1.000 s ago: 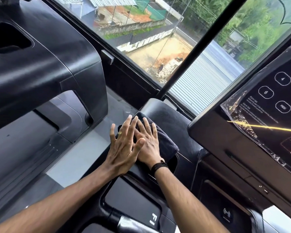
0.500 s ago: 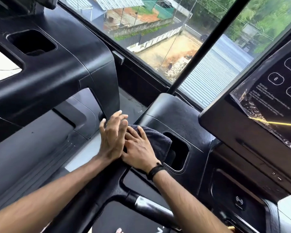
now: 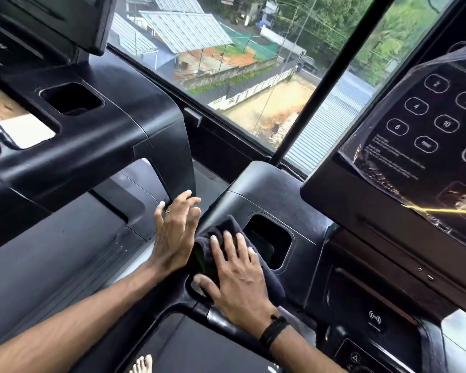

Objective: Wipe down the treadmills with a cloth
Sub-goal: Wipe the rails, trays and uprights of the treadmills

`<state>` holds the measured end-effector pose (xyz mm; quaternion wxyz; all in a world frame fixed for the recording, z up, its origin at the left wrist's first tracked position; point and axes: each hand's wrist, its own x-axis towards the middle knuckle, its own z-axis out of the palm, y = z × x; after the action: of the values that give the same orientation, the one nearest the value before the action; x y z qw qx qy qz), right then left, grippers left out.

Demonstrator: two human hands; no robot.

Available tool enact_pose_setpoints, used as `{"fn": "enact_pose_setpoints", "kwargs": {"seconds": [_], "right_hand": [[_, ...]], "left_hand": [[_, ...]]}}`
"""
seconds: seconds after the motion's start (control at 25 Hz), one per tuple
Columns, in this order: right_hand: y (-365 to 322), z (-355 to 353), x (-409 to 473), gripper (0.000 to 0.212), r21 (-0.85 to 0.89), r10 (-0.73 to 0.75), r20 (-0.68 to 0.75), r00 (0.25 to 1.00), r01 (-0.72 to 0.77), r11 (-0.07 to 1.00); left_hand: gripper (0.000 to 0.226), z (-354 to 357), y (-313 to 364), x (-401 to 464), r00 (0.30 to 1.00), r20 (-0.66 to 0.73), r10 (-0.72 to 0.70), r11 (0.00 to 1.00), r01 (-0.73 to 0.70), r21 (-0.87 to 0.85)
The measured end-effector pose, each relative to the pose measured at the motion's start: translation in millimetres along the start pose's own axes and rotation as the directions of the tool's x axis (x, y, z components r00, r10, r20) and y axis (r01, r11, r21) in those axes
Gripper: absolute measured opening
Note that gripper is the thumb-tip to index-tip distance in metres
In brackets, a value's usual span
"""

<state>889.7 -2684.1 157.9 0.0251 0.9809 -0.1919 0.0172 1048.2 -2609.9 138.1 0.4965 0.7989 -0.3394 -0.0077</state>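
A dark cloth lies on the black treadmill console arm, just left of a rectangular cup-holder recess. My right hand presses flat on the cloth with fingers spread and straight. My left hand lies beside it on the left edge of the arm, fingers extended, a ring on one finger, not on the cloth. Part of the cloth is hidden under my right palm.
The console screen under plastic film rises at the right. A neighbouring black treadmill console stands at the left with its own recess. A large window with a dark post is ahead. My bare toes show at the bottom.
Both hands have slid the cloth back along the console arm toward me, uncovering the cup-holder recess. My left hand has come off my right hand and now lies beside it.
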Motion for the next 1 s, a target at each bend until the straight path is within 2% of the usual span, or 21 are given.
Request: {"fn": "enact_pose_setpoints", "kwargs": {"seconds": [0.12,0.16,0.24,0.28,0.4,0.48,0.64,0.72,0.88,0.96,1.0], "right_hand": [[9.6,-2.4,-2.6,0.109,-0.159,0.087,0.114,0.99,-0.068,0.985],[10.0,-0.1,-1.0,0.105,-0.214,0.077,0.123,0.989,-0.049,0.976],[8.2,10.7,7.8,0.07,-0.305,-0.012,0.031,0.999,0.021,0.952],[7.8,15.2,15.0,0.062,-0.284,-0.038,-0.003,0.999,0.036,0.958],[3.5,17.4,31.0,0.063,-0.193,-0.01,0.063,0.998,0.022,0.981],[7.9,17.9,32.9,0.076,-0.132,-0.022,-0.001,1.0,0.022,0.991],[37.3,11.9,6.5,0.079,-0.058,0.153,0.062,0.986,-0.15,0.987],[54.2,9.4,-13.8,0.095,-0.067,0.22,0.109,0.969,-0.214,0.974],[71.9,6.8,-54.9,0.101,-0.073,0.294,0.049,0.954,-0.291,0.954],[72.5,3.2,-67.8,0.107,-0.078,0.396,0.12,0.91,-0.389,0.918],[72.7,3.4,-70.3,0.099,-0.092,0.468,0.142,0.872,-0.459,0.884]], "left_hand": [[0.066,-0.5,10.9,-7.6,0.999,0.05,0.022,0.999,-0.023,0.033],[0.066,1.2,14.0,-10.0,0.998,0.053,0.02,0.999,-0.022,0.042],[0.073,6.6,18.5,-14.3,0.998,0.055,0.005,0.999,-0.007,0.049],[0.077,10.0,19.7,-16.5,0.998,0.062,-0.002,0.999,-0.001,0.054],[0.077,21.1,22.5,-21.7,0.996,0.088,-0.011,0.996,0.003,0.089],[0.076,29.3,26.7,-22.9,0.994,0.11,-0.002,0.994,-0.011,0.112],[0.081,46.4,41.5,-25.0,0.982,0.168,0.081,0.986,-0.104,0.13],[0.082,54.8,51.4,-26.0,0.976,0.185,0.113,0.981,-0.139,0.132],[0.069,70.7,75.4,-32.5,0.955,0.235,0.182,0.966,-0.218,0.137],[0.064,73.3,82.9,-37.5,0.941,0.249,0.227,0.955,-0.266,0.134],[0.063,74.2,85.5,-40.1,0.936,0.254,0.245,0.949,-0.285,0.135]]}}
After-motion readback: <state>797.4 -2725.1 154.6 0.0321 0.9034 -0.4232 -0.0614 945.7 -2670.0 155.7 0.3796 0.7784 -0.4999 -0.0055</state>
